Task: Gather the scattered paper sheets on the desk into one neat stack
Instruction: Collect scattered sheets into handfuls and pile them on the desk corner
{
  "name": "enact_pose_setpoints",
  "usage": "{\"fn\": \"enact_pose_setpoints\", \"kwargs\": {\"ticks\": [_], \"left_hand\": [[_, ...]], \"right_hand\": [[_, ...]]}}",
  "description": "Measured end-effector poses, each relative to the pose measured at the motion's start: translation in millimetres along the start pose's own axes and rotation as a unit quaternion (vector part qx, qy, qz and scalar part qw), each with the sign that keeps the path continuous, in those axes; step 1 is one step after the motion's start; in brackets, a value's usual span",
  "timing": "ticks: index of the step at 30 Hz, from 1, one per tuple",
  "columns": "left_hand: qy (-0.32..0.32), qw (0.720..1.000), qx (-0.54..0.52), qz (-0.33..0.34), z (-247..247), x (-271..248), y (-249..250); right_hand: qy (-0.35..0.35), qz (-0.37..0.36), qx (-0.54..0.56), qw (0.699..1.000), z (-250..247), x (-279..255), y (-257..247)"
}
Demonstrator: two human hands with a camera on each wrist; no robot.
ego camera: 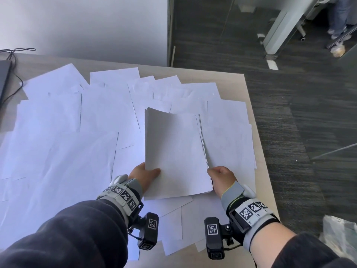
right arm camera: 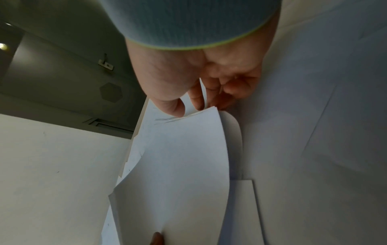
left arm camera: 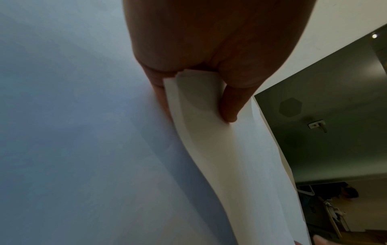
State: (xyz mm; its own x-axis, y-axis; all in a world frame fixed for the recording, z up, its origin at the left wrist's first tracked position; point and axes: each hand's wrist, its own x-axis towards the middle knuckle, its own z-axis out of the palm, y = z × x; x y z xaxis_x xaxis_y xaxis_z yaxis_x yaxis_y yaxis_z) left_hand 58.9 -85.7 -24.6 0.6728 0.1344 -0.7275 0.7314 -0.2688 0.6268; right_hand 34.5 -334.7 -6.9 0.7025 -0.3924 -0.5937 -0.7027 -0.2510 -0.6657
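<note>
Gripping a partial stack (ego camera: 173, 151) by its near corners above the surface's right edge, the left hand (ego camera: 144, 176) and right hand (ego camera: 222, 178) each clamp it, likely to square it, while loose sheets (ego camera: 77, 122) cover the surface (ego camera: 249, 89).

No words, numbers or brand names can be read anywhere. The paper sheets (ego camera: 58, 151) show blank faces. The only signs are black-and-white square code markers on the wristbands (ego camera: 123, 196) and on the wrist cameras (ego camera: 212, 229); tiny print beside one marker is too small to read.
</note>
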Motion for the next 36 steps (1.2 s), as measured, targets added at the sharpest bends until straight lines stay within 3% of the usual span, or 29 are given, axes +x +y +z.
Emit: {"fn": "enact_pose_setpoints", "kwargs": {"ticks": [10,14,21,28,32,36], "left_hand": [[0.024,0.999,-0.045,-0.007,-7,-3,-4],[0.027,0.999,-0.037,-0.006,-11,-4,-3],[0.020,0.999,-0.031,0.003,-6,-9,3],[-0.040,0.998,-0.030,0.024,25,-18,17],[-0.077,0.996,-0.027,0.025,44,-22,20],[-0.064,0.998,-0.016,0.014,44,-20,25]], "right_hand": [[-0.110,0.004,0.008,0.994,3,-11,2],[-0.116,0.035,0.051,0.991,2,-12,4],[-0.106,0.026,0.109,0.988,-8,-21,-2],[-0.113,0.043,0.120,0.985,-29,-22,4],[-0.061,0.039,0.109,0.991,-45,-17,13],[0.016,0.018,0.138,0.990,-63,-4,25]]}}
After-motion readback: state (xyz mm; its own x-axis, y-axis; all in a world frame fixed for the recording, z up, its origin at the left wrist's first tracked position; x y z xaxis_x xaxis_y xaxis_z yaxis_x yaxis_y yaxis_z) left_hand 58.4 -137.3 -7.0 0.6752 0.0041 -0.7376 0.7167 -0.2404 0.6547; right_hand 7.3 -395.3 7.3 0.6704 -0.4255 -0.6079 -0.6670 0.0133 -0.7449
